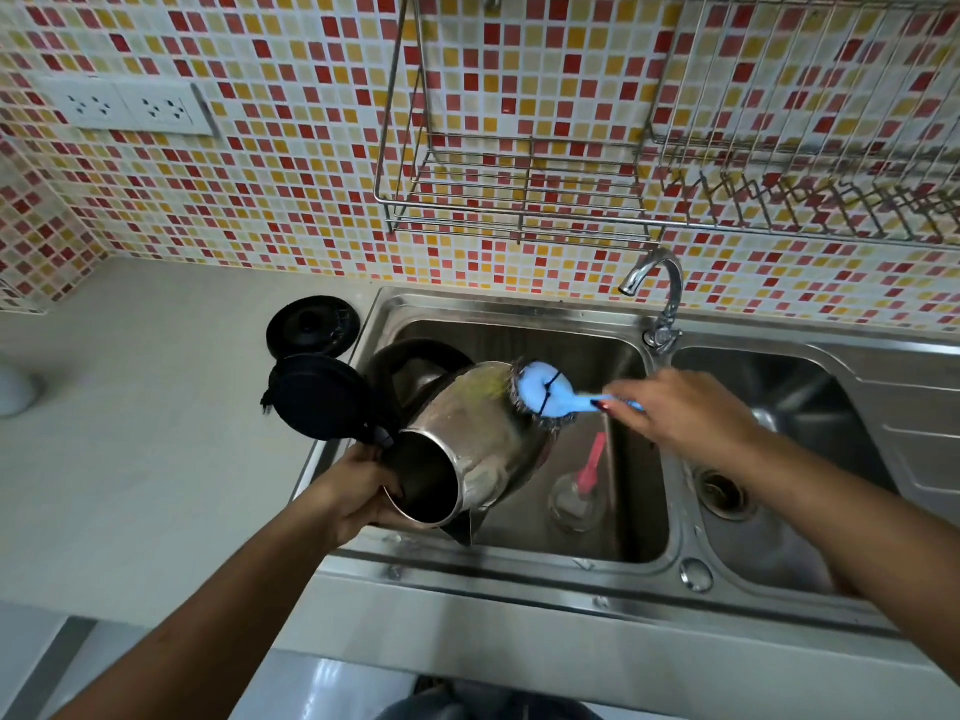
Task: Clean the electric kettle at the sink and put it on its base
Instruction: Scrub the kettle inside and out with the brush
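Note:
The steel electric kettle (467, 428) lies tilted on its side over the left sink basin (639, 511), mouth toward me, black lid (322, 397) hanging open at its left. My left hand (358, 491) grips the kettle at the rim of its mouth. My right hand (685, 413) holds the blue handle of a scrub brush (545, 394), whose steel-wool head presses against the kettle's bottom end. The round black kettle base (313, 327) sits on the counter just left of the sink.
A glass jar with a pink item (579, 491) lies in the left basin. The faucet (660, 298) stands between both basins; the right basin (779, 459) has a drain. Wire racks (519, 189) hang on the tiled wall. Wall sockets (124, 109) are at upper left.

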Demonstrator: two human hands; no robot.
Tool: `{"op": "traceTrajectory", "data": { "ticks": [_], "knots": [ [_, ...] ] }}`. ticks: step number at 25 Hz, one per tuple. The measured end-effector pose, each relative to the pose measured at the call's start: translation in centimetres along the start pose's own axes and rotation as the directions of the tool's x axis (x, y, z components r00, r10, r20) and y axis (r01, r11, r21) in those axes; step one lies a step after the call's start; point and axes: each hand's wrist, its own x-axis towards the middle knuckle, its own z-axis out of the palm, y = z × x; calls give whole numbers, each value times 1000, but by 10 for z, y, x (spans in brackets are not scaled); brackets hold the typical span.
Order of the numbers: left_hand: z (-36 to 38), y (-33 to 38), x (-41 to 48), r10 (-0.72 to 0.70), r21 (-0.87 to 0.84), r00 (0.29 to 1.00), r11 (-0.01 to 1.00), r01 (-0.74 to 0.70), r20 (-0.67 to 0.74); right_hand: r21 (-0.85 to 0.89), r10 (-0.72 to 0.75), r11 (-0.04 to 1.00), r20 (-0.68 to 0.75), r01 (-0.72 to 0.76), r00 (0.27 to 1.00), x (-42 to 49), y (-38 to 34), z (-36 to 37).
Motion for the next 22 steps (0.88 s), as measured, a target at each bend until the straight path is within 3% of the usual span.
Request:
{"op": "traceTrajectory", "data": {
  "ticks": [1, 3, 6, 8, 10, 12, 15, 19, 22],
  "knots": [
    [0, -1, -1, -12, 11, 1000, 1000, 12, 4, 0, 26, 1000, -23, -26, 999, 6, 1, -1],
    [0, -3, 0, -27, 32, 1000, 999, 28, -4, 27, -55, 998, -50, 56, 997, 14, -14, -2],
    [0, -2, -2, -20, 42, 1000, 999, 21, -13, 104, -178, 979, 37, 173, 983, -5, -20, -7],
    [0, -2, -4, -12, 56, 1000, 998, 12, 4, 7, -61, 998, 95, 61, 994, -4, -3, -10],
    [2, 0, -6, -13, 60, 1000, 998, 12, 7, -26, 25, 999, 59, -23, 998, 11, 0, -8],
    [3, 1, -5, -6, 35, 1000, 999, 7, -12, 46, -78, 996, -19, 78, 997, 22, -20, -6],
    [0, 4, -3, 28, 4, 999, 1000, -28, -38, 130, -197, 973, 25, 192, 980, 10, -26, -14],
    [1, 5, -6, 32, 9, 999, 999, -32, -8, 29, 4, 1000, 56, -5, 998, 20, -2, -15],
    [3, 4, -5, 13, -4, 1000, 1000, -13, -27, 147, -151, 977, -36, 155, 988, 20, -27, -8]
  ]
}}
